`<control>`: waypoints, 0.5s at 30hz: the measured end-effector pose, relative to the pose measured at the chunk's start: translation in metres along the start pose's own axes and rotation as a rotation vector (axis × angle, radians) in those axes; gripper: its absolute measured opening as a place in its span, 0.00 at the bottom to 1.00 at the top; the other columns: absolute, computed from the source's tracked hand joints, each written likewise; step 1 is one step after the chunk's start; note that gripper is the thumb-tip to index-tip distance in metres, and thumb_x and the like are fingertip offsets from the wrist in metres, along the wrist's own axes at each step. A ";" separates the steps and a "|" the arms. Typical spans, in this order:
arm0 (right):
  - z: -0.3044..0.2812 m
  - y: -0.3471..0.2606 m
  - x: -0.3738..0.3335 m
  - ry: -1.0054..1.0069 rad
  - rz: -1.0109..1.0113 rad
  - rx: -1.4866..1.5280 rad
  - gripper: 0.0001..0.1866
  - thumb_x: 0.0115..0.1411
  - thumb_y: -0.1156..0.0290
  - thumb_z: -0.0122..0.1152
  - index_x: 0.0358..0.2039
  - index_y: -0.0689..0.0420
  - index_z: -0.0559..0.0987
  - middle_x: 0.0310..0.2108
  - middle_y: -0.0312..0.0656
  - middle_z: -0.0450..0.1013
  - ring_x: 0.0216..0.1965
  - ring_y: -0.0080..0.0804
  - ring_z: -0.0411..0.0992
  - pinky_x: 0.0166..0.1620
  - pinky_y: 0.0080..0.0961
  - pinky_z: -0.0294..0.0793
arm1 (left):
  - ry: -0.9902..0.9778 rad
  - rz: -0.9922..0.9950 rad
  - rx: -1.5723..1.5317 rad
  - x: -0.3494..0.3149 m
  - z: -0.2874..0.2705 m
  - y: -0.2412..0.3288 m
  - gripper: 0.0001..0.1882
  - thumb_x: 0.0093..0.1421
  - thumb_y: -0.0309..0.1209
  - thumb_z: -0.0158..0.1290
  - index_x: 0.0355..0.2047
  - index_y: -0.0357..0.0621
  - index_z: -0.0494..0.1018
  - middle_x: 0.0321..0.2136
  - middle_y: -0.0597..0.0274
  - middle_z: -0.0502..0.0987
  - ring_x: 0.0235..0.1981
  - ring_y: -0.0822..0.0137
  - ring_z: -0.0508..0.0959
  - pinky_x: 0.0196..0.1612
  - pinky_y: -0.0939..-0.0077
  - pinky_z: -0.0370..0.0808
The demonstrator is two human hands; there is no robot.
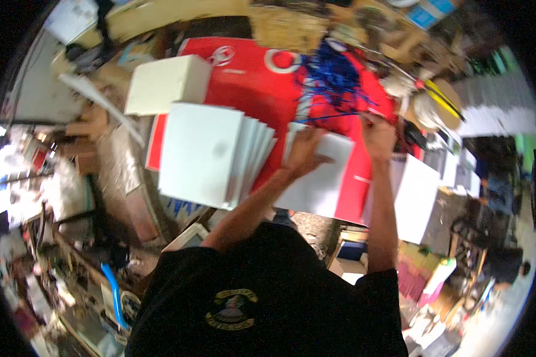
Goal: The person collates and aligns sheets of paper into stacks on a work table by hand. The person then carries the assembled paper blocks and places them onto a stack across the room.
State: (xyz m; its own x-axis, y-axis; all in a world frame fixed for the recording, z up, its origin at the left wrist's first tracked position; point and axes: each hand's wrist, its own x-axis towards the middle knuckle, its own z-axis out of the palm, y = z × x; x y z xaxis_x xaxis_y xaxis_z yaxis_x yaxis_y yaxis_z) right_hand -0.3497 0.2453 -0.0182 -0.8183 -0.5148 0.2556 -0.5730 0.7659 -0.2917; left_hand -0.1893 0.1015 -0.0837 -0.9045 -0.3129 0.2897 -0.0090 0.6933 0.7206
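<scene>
A white rectangular pad or stack of sheets (pixel 321 184) lies on the red printed sheet in front of me. My left hand (pixel 304 152) rests on its upper part, the thumb spread to the right and the other fingers pointing toward the far edge. Beyond that edge a thin blue strand (pixel 333 116) stretches across to my right hand (pixel 378 137), which pinches its right end. The strand's left end comes close to my left fingertips; blur hides whether they touch it. Farther back sits a tangled heap of blue strands (pixel 337 74).
Left of the pad, several white stacks (pixel 202 154) lean overlapping, with a cream block-shaped stack (pixel 168 86) behind them. The red printed sheet (pixel 250 89) covers the work surface. At right are white sheets (pixel 418 196), a cord spool (pixel 429 110) and a yellow-black tool (pixel 443 100).
</scene>
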 end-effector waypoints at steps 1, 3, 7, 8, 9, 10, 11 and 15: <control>-0.007 -0.013 -0.004 -0.025 0.067 -0.025 0.10 0.58 0.61 0.64 0.34 0.53 0.85 0.29 0.49 0.79 0.29 0.39 0.80 0.35 0.31 0.78 | -0.013 -0.020 -0.087 -0.002 -0.005 -0.008 0.39 0.33 0.47 0.74 0.43 0.44 0.71 0.36 0.58 0.72 0.37 0.60 0.74 0.40 0.62 0.70; -0.010 0.002 -0.040 -0.007 0.118 0.109 0.10 0.58 0.60 0.63 0.32 0.51 0.86 0.27 0.48 0.79 0.27 0.39 0.80 0.34 0.32 0.78 | -0.135 -0.230 -0.349 0.004 -0.027 0.001 0.30 0.38 0.37 0.75 0.38 0.44 0.70 0.29 0.67 0.69 0.30 0.74 0.71 0.32 0.76 0.67; 0.010 0.016 -0.180 -0.502 0.351 0.502 0.14 0.59 0.60 0.64 0.37 0.58 0.84 0.30 0.45 0.80 0.28 0.31 0.79 0.32 0.27 0.77 | 0.016 -0.165 -1.025 0.009 -0.057 -0.007 0.26 0.41 0.21 0.72 0.37 0.46 0.69 0.23 0.75 0.63 0.25 0.81 0.64 0.29 0.84 0.63; 0.034 0.025 -0.234 -0.536 0.477 0.771 0.17 0.59 0.61 0.65 0.41 0.61 0.82 0.32 0.45 0.80 0.28 0.30 0.78 0.32 0.25 0.76 | -0.001 -0.176 -1.024 0.017 -0.051 0.001 0.26 0.41 0.25 0.73 0.37 0.46 0.69 0.23 0.73 0.65 0.26 0.80 0.65 0.32 0.82 0.65; 0.065 0.036 -0.290 -0.525 0.599 0.982 0.20 0.59 0.61 0.65 0.44 0.63 0.81 0.34 0.44 0.80 0.29 0.29 0.78 0.31 0.22 0.76 | -0.043 -0.166 -1.053 0.026 -0.036 0.014 0.26 0.41 0.25 0.73 0.37 0.46 0.69 0.23 0.73 0.65 0.26 0.80 0.65 0.32 0.82 0.65; 0.043 -0.017 -0.276 -0.560 0.788 1.255 0.18 0.57 0.62 0.67 0.41 0.64 0.82 0.32 0.43 0.80 0.29 0.28 0.78 0.32 0.23 0.77 | 0.019 -0.142 -0.753 0.018 -0.038 0.003 0.26 0.43 0.28 0.73 0.38 0.44 0.70 0.24 0.73 0.66 0.26 0.79 0.66 0.33 0.82 0.67; 0.004 -0.075 -0.253 -0.580 0.994 1.506 0.17 0.56 0.63 0.69 0.39 0.64 0.83 0.30 0.42 0.81 0.29 0.27 0.77 0.32 0.23 0.77 | 0.070 -0.115 -0.468 0.013 -0.040 -0.003 0.26 0.44 0.31 0.73 0.40 0.43 0.70 0.24 0.72 0.68 0.26 0.78 0.67 0.35 0.81 0.68; 0.013 -0.067 -0.272 -0.642 0.663 1.071 0.15 0.53 0.67 0.71 0.39 0.63 0.83 0.30 0.42 0.81 0.27 0.27 0.78 0.31 0.24 0.78 | 0.105 0.167 -0.044 0.002 -0.021 0.024 0.36 0.48 0.37 0.69 0.53 0.38 0.65 0.44 0.50 0.71 0.48 0.54 0.70 0.51 0.60 0.69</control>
State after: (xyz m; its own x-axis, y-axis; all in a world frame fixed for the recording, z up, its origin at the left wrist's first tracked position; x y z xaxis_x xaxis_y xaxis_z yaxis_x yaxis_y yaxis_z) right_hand -0.0894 0.3295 -0.0799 -0.6573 -0.4856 -0.5763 0.4014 0.4216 -0.8131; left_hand -0.1822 0.1037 -0.0528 -0.8423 -0.2635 0.4702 0.1582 0.7132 0.6829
